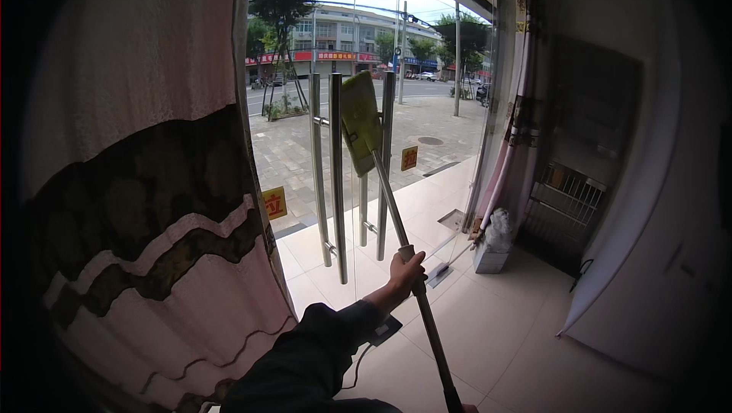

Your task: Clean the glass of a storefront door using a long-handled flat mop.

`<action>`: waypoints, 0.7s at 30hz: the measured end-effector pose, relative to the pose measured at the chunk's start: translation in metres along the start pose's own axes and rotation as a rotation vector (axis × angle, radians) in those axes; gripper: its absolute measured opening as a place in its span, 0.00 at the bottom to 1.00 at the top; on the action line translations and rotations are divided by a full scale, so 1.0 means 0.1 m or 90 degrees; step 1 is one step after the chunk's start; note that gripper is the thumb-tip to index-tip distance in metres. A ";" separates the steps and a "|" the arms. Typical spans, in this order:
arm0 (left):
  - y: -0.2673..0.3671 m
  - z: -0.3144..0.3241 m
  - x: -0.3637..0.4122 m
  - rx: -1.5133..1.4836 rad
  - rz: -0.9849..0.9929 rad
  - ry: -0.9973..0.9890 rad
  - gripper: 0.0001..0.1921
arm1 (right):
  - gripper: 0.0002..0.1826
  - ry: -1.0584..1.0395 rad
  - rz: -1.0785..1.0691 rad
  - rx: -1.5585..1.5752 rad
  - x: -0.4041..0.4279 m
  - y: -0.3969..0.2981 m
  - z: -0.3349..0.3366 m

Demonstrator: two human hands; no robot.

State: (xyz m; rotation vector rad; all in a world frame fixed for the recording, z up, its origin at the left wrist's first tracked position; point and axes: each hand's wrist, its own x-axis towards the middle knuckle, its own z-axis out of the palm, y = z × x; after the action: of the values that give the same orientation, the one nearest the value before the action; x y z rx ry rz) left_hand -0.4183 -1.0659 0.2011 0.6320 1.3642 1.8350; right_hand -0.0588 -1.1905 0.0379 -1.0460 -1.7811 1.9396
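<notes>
My left hand (407,273) grips the metal pole (432,333) of a flat mop just below its grey collar. At the bottom edge, a small part of my right hand (470,408) shows by the pole's black grip; most of it is out of view. The pole slants up and away to the mop head (361,121), a rectangle with a yellow-green pad. That head is raised and tilted among the tall steel door handles (338,184) of a glass door. Whether its pad touches the glass cannot be made out.
A pink and dark brown curtain (143,195) hangs at left, another (509,144) at right. A floor hinge plate (440,274) lies by the glass. Near my left forearm is a dark device (386,330) with a cable. A white box (492,258) bears a plastic-wrapped bundle.
</notes>
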 end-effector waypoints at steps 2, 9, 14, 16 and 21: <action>-0.03 0.06 0.00 -0.012 0.045 0.003 0.19 | 0.08 -0.006 0.051 -0.043 -0.07 -0.08 -0.13; 0.17 0.22 -0.18 0.069 0.132 -0.036 0.23 | 0.22 -0.109 0.129 -0.001 -0.10 -0.16 -0.44; 0.94 0.27 0.02 0.063 0.260 0.009 0.19 | 0.34 -0.176 0.140 0.001 0.59 -0.36 -0.48; 1.09 0.21 0.06 0.059 0.235 0.000 0.18 | 0.36 -0.204 0.137 0.002 0.84 -0.46 -0.51; 0.48 -0.04 0.33 0.094 0.258 0.022 0.16 | 0.20 -0.156 0.068 -0.015 1.11 0.20 -0.24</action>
State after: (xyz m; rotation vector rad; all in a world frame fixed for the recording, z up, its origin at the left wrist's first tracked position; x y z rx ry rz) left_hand -0.4546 -1.0490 0.2438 1.0184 1.4864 2.0761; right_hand -0.1137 -1.1032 -0.0137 -0.9636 -1.9126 2.1996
